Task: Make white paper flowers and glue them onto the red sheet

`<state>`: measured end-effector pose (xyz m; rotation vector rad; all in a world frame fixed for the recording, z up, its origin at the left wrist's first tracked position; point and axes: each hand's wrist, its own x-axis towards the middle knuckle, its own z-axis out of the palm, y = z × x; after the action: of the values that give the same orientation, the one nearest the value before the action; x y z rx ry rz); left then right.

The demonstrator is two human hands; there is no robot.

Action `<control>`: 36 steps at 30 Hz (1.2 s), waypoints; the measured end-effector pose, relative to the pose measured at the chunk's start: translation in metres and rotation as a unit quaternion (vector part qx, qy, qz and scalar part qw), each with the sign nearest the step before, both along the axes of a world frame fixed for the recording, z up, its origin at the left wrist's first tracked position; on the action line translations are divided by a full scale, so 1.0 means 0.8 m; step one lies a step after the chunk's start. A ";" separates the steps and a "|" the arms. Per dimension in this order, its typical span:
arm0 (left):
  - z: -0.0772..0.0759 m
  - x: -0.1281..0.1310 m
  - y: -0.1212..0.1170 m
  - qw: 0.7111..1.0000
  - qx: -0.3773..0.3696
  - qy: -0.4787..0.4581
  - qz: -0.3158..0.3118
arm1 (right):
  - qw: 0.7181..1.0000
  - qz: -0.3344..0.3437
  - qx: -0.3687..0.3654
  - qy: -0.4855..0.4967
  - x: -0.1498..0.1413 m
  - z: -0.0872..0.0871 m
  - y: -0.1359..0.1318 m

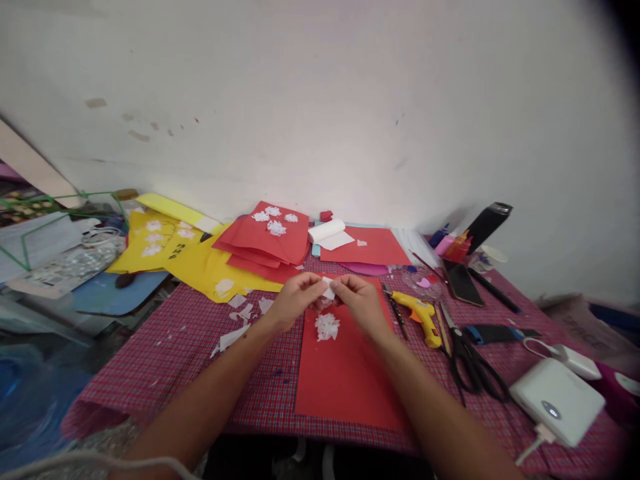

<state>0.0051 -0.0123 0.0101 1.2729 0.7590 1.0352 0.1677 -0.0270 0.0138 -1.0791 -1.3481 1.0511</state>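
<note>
One white paper scrap (329,288), edges kinda hidden, is pinched by the left hand (300,297) and right hand (361,301) over one red sheet (345,380).

yellow sheet (164,252): black characters (176,251), too small to read | bag (575,323): "RICE", blurred

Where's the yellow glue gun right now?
Head view, right of centre: the yellow glue gun lies on the checked tablecloth, between the front red sheet and the black scissors.
</note>
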 end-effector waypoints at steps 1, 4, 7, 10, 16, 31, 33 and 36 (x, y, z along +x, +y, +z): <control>-0.001 0.000 0.000 1.000 0.015 0.015 -0.007 | 1.000 -0.003 0.001 -0.001 0.000 0.000 0.000; -0.006 0.001 0.000 0.998 0.044 0.049 0.001 | 1.000 -0.007 0.004 -0.011 0.000 -0.001 0.000; -0.008 0.002 0.000 0.997 0.045 0.060 0.009 | 1.000 -0.015 0.005 -0.017 0.001 -0.005 0.002; -0.007 0.003 -0.001 0.998 0.038 0.058 0.003 | 1.000 -0.022 0.003 -0.011 0.002 -0.007 0.003; -0.006 0.004 -0.002 0.998 0.028 0.050 -0.004 | 1.000 -0.022 0.005 -0.006 0.002 -0.007 0.003; -0.011 0.001 0.001 0.997 0.027 0.060 -0.028 | 0.999 -0.044 0.014 0.003 0.001 -0.006 0.003; -0.012 0.001 0.001 0.997 0.028 0.063 -0.034 | 0.999 -0.046 0.015 0.001 0.001 -0.006 0.003; -0.013 0.001 0.002 0.997 0.027 0.064 -0.033 | 0.999 -0.043 0.013 0.005 0.001 -0.006 0.002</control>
<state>0.0058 -0.0109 -0.0005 1.4125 0.7852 0.9322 0.1686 -0.0253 0.0086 -1.1011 -1.2918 0.9714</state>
